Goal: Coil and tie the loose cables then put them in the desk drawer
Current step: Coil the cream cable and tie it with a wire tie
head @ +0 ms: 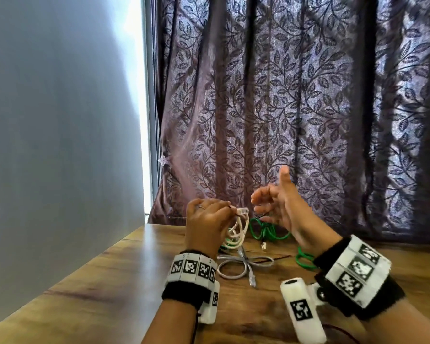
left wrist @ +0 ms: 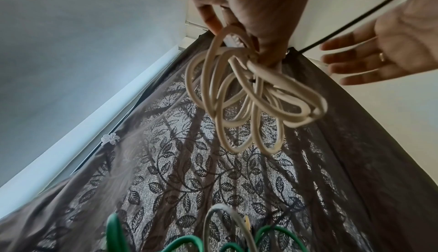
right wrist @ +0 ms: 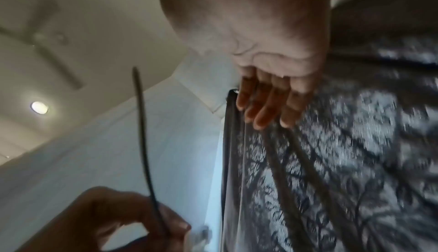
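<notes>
Right wrist view smeared by motion blur, curtain (right wrist: 355, 143) pattern streaked, left hand (right wrist: 113, 224) cut off by its bottom edge, green cable (left wrist: 180, 241) loops cut off at the left wrist view's bottom edge, green cable partly hidden behind right hand (head: 281, 207) in the head view

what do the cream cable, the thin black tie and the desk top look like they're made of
Cream cable: smooth, matte plastic or rubber jacket; it bends in soft rounded loops, with a clear plastic plug.
Thin black tie: probably plastic or coated wire; it juts stiffly from the left hand instead of drooping.
Desk top: wood or wood-look laminate, semi-gloss; brown grain streaks with soft window reflections.
</notes>
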